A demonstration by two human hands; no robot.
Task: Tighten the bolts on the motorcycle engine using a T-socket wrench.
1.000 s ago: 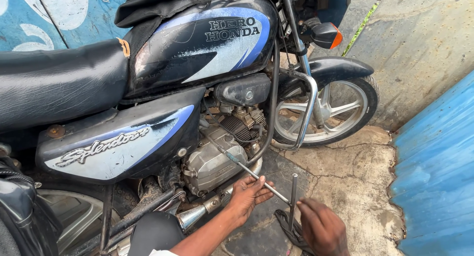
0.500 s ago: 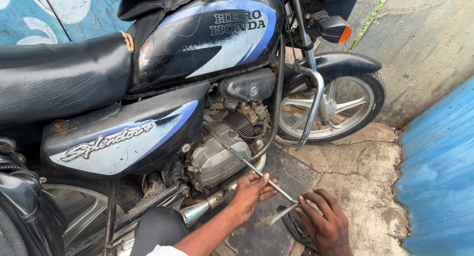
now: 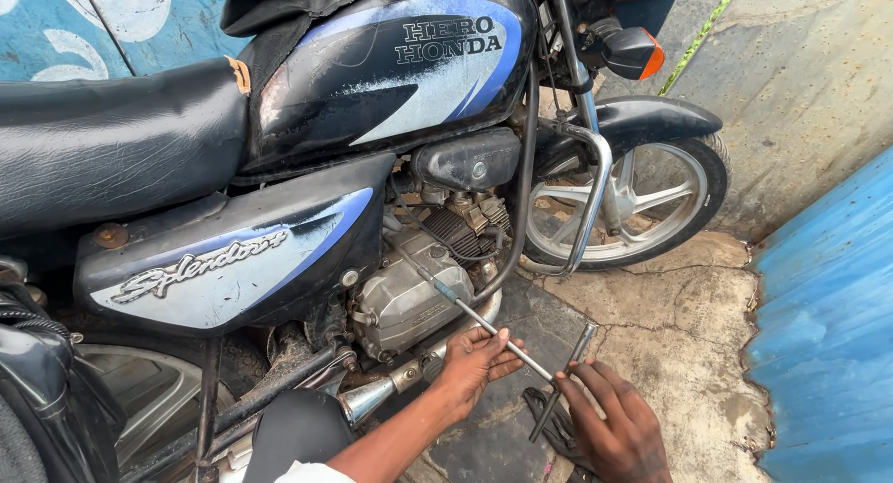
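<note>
Long thin metal rod (image 3: 484,323) runs diagonally from the motorcycle engine casing (image 3: 405,301) down to the hands. Left hand (image 3: 474,360) cradles the shaft mid-length, fingers loosely curled around it. Right hand (image 3: 614,429) closed on the rod's lower end, where a dark crossbar (image 3: 561,381) meets it. Rod: silvery, slender, straight. Both hands low over the cracked concrete floor (image 3: 670,334), beside the front wheel (image 3: 633,199).

Soft even daylight, faint shadows, mild sheen on tank (image 3: 391,73), frame sharp throughout.
</note>
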